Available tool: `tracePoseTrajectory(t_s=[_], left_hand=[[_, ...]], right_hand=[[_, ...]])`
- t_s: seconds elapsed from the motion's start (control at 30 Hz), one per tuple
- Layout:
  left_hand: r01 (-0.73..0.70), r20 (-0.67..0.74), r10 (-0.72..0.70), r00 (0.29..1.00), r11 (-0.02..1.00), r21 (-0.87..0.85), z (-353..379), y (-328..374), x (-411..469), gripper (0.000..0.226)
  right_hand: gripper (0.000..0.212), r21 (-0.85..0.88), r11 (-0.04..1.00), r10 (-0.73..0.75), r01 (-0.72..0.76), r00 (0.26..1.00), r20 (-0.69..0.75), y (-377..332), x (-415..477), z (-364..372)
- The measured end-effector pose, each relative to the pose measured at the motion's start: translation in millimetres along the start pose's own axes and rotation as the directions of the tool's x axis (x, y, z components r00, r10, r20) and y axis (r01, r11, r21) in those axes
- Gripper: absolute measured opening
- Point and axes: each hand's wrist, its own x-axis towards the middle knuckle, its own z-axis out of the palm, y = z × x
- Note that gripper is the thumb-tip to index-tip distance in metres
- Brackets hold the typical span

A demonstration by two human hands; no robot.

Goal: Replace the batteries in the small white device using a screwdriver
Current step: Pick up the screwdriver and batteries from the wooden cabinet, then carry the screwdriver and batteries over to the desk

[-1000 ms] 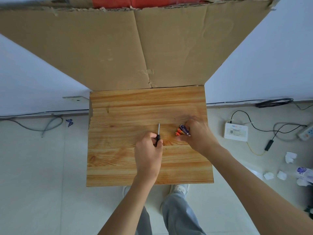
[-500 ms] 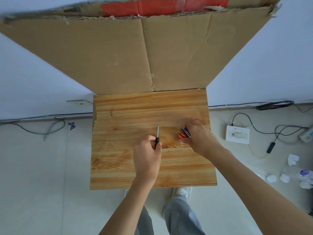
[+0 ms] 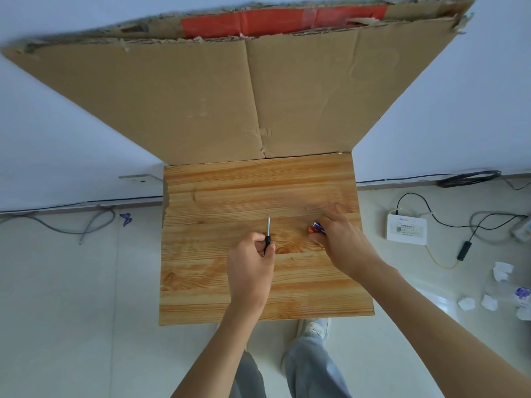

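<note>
My left hand (image 3: 253, 262) grips the black handle of a small screwdriver (image 3: 268, 229), whose metal shaft points away from me over the wooden table (image 3: 230, 191). To its right, my right hand (image 3: 340, 242) curls over a few small batteries (image 3: 315, 227); only a blue and orange end shows past my fingers. The small white device itself is hidden or out of sight on the table.
A big cardboard sheet (image 3: 244, 99) leans against the wall behind the table. On the floor to the right lie a white router (image 3: 406, 228) with cables, a black adapter (image 3: 462, 249) and crumpled tissues (image 3: 501, 271). My feet (image 3: 314, 328) stand at the table's front edge.
My right hand has closed further over the batteries, so less of them shows. The left hand keeps the screwdriver in the same spot. My head has tilted up slightly.
</note>
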Motion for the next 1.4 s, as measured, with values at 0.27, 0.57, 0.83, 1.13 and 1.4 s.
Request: tracePoseTrajectory(t_s=[0.27,0.57,0.83,1.13,1.4], left_hand=[[-0.016,0.008,0.017,1.000,0.999,-0.048,-13.2,13.5,0.6,0.010],[-0.054,0.062,0.068,0.996,0.979,-0.194,-66.2,75.1,-13.9,0.021],[-0.091,0.236,0.156,0.959,0.960,-0.264,-155.1,179.6,-59.6,0.010],[-0.294,0.355,0.407,0.841,0.896,-0.332,-256.6,304.2,-167.1,0.011],[-0.459,0.452,0.609,0.652,0.792,-0.404,-294.6,397.3,-275.0,0.013]], right_hand=[[0.027,0.318,0.945,0.090,-0.076,0.995,-0.029,5.0,-17.8,10.6],[0.020,0.727,0.687,0.144,-0.007,0.981,-0.126,-48.9,-69.9,-71.2],[0.028,0.838,0.516,0.183,0.176,0.933,-0.309,-106.7,-147.9,-174.5],[0.022,0.801,0.521,0.310,0.294,0.809,-0.499,-170.4,-304.2,-278.6],[0.018,0.746,0.539,0.445,0.391,0.619,-0.647,-192.7,-453.2,-334.3]])
